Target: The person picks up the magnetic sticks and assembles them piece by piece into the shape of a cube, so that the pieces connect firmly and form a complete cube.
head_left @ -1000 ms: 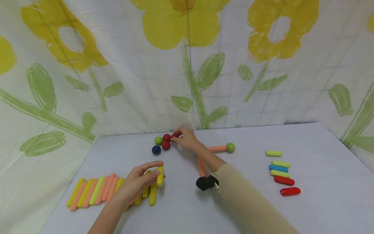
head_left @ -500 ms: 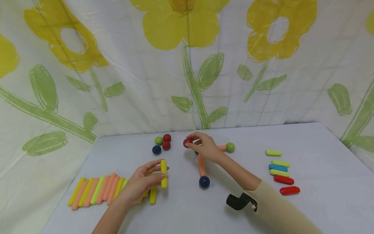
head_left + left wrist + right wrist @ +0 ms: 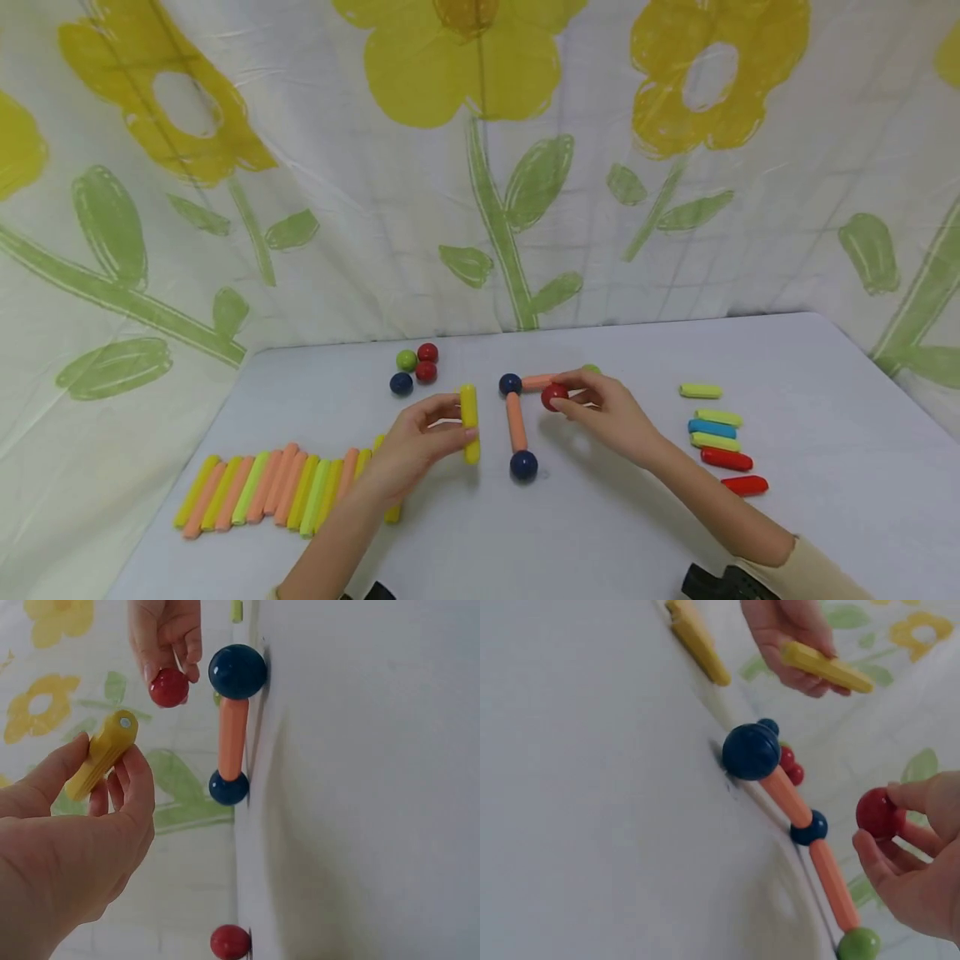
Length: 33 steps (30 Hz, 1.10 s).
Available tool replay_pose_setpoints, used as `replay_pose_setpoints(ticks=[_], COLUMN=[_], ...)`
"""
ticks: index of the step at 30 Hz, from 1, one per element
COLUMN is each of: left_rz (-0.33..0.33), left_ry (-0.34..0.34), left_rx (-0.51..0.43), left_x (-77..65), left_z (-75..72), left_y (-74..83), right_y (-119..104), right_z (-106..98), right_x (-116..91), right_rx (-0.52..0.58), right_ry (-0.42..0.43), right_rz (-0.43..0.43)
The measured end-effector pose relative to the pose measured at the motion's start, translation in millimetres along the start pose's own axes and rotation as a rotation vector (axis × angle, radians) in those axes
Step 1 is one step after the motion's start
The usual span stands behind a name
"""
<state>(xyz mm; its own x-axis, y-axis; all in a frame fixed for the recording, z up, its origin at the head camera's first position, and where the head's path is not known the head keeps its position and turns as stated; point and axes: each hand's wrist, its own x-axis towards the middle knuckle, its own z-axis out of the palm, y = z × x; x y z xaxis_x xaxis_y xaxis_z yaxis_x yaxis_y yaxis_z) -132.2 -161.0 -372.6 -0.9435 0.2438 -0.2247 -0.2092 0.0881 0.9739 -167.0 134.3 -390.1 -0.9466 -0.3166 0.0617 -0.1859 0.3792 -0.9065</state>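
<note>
My left hand [image 3: 422, 442] pinches a yellow stick [image 3: 469, 423] and holds it roughly upright above the table. In the left wrist view, a small pale metallic disc shows in that yellow stick's [image 3: 103, 756] end. A red ball [image 3: 555, 397] is pinched between the thumb and fingers of my right hand [image 3: 611, 414]. Between the hands lies a joined L-shape: a near blue ball [image 3: 523, 465], an orange stick [image 3: 517, 422], a corner blue ball [image 3: 510, 384], a second orange stick [image 3: 537, 382] and a green ball [image 3: 859, 945], mostly hidden behind my right hand in the head view.
A row of yellow, orange and green sticks [image 3: 247, 490] lies at the left, partly behind my left arm. Loose red, green and blue balls [image 3: 426, 372] cluster at the back. Short green, blue and red sticks [image 3: 714, 429] lie at the right. A flowered curtain [image 3: 360, 250] hangs behind the table.
My right hand has picked the red ball from the back cluster and brought it right and nearer, beside the L-shape. My left hand has moved right with the yellow stick.
</note>
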Motion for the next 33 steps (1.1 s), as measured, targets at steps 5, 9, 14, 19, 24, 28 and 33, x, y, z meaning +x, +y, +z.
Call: replay_pose_setpoints(ticks=[5,9,14,19,24,28,33], left_rz=[0.063,0.112,0.144,0.245,0.304,0.303,0.312], left_ry=[-0.022,-0.035,-0.076,-0.122,-0.141,-0.148,-0.141], left_rx=[0.005,-0.027,-0.011,0.117,0.208,0.211,0.271], left_x=[13.9,24.3,33.7,36.6,34.8,34.7,36.2], left_z=[23.8,40.3,59.5,70.9,75.0,76.0,75.1], left_y=[4.4,4.4,-0.2,-8.8,-13.5,-14.5,-17.1], right_y=[12.3,18.0,22.3,29.4,31.8,31.5,29.9], right_z=[-16.7,-27.4,-37.8,-44.3,-46.4,-46.4,-46.3], right_x=[-23.8,-36.9,-48.9,-56.2,-58.3,-59.0,-58.4], right_rx=[0.022,0.040,0.048,0.065,0.078,0.078,0.084], right_ry=[0.021,0.039,0.058,0.056,0.062,0.064,0.049], right_rz=[0.055,0.084,0.105,0.133,0.153,0.166,0.173])
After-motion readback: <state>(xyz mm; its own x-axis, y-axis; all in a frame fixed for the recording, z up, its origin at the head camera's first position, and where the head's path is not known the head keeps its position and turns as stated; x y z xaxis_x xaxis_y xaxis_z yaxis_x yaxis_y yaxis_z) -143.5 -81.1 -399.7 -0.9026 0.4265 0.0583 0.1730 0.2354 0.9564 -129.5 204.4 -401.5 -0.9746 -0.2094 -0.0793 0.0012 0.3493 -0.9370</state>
